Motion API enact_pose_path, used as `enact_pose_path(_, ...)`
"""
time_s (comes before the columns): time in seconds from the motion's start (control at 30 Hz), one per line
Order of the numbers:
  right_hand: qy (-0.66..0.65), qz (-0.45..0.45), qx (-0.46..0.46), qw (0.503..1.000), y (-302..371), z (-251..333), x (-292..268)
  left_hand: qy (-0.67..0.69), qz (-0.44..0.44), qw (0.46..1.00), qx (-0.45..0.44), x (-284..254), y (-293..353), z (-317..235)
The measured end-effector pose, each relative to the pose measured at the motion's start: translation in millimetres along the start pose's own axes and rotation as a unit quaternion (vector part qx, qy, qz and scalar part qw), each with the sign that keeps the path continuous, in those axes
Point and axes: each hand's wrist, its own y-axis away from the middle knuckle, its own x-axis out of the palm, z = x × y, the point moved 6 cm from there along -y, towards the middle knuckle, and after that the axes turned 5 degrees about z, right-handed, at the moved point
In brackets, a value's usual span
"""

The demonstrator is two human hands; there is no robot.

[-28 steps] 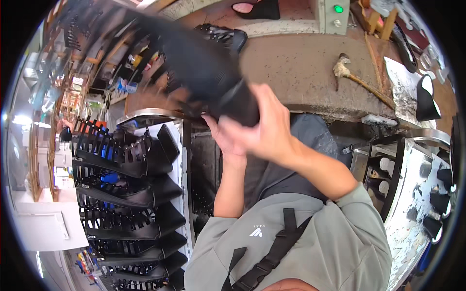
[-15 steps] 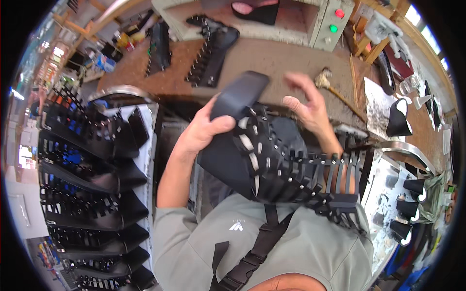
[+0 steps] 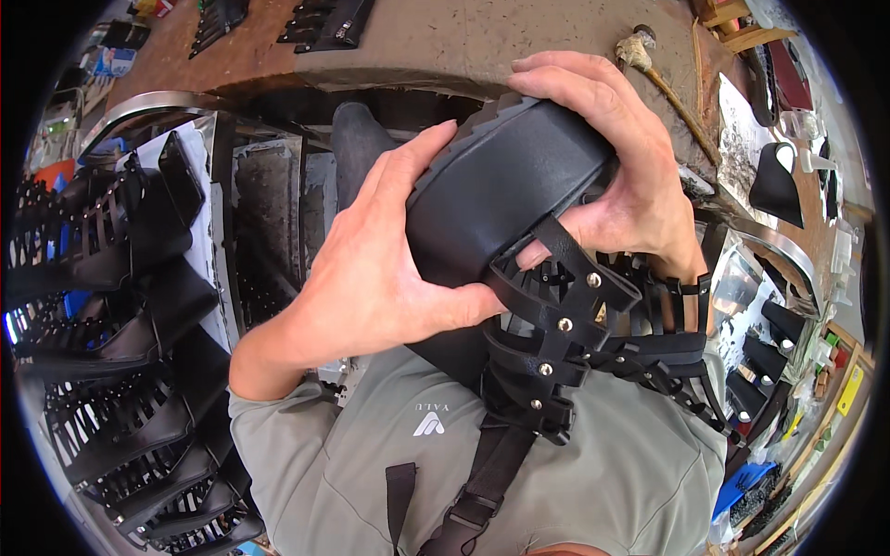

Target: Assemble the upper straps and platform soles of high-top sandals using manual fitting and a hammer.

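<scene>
A black strappy platform sandal (image 3: 505,181) with a thick toe and ridged sole is held up in front of my chest. My left hand (image 3: 366,264) grips its left side, thumb pressed near the straps. Around the toe end curls my right hand (image 3: 630,153), its thumb reaching in beside the opening under the straps. Studded straps (image 3: 556,324) hang from the sandal toward my shirt, over my right forearm. Parts of the sandal's far side are hidden by my hands.
Several similar black strappy sandals (image 3: 139,320) stand in rows on a rack at left. Ahead is a brown workbench (image 3: 445,37) with a wooden-handled tool (image 3: 672,93) whose head is crusted pale. Black cut pieces (image 3: 777,185) lie at right, near a curved metal rail (image 3: 774,246).
My right hand, free before, has closed on the toe end of the sandal. The sandal has turned so its thick front faces up, and my view has shifted closer and lower.
</scene>
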Motion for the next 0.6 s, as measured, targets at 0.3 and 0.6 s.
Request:
enact_pose_path(0.3, -0.106, -0.106, 0.053, 0.987, 18.6, -5.5, 11.8, -0.014, -0.049, 0.998, 0.024, 10.6, -1.8, 3.0)
enact_pose_path(0.6, -0.087, -0.043, 0.001, 0.995, 10.8, -5.2, 6.2, 0.021, -0.077, 0.994, 0.078, 4.6, -0.2, 9.7)
